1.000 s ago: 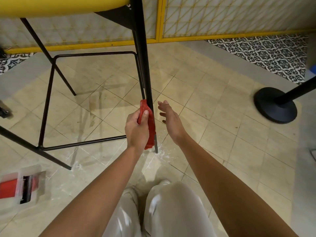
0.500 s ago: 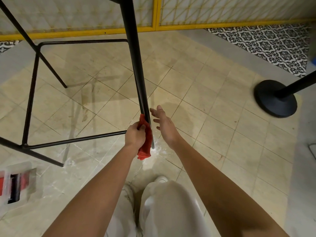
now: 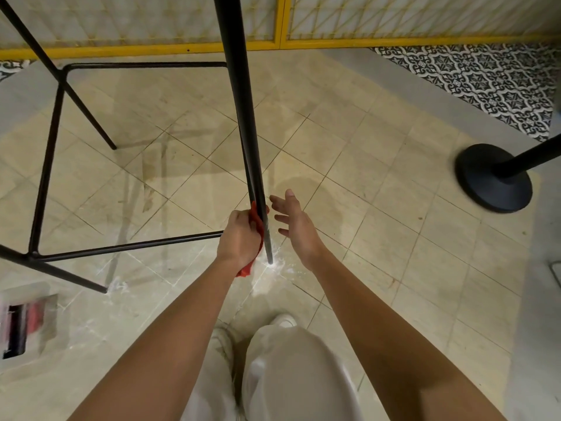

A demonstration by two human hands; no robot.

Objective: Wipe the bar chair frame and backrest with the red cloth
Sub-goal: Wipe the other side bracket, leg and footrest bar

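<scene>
The bar chair's black metal frame [image 3: 239, 95] fills the upper left, with its near front leg running down the middle to the floor. My left hand [image 3: 239, 238] grips the red cloth [image 3: 256, 226], wrapped around the bottom of that leg just above its foot. A corner of the cloth hangs below my wrist. My right hand [image 3: 296, 227] hovers just right of the leg with fingers spread, touching nothing. The chair's seat and backrest are out of view.
The frame's footrest bars [image 3: 127, 246] form a square to the left. A black stanchion base [image 3: 493, 177] stands at the right. A clear box with red and black contents [image 3: 25, 323] lies on the floor at lower left. A yellow-framed partition [image 3: 282, 45] runs along the back.
My left hand has slid the red cloth down the leg to near its foot. The view has tilted downward, and the yellow seat has left the frame. My right hand stays open beside the leg.
</scene>
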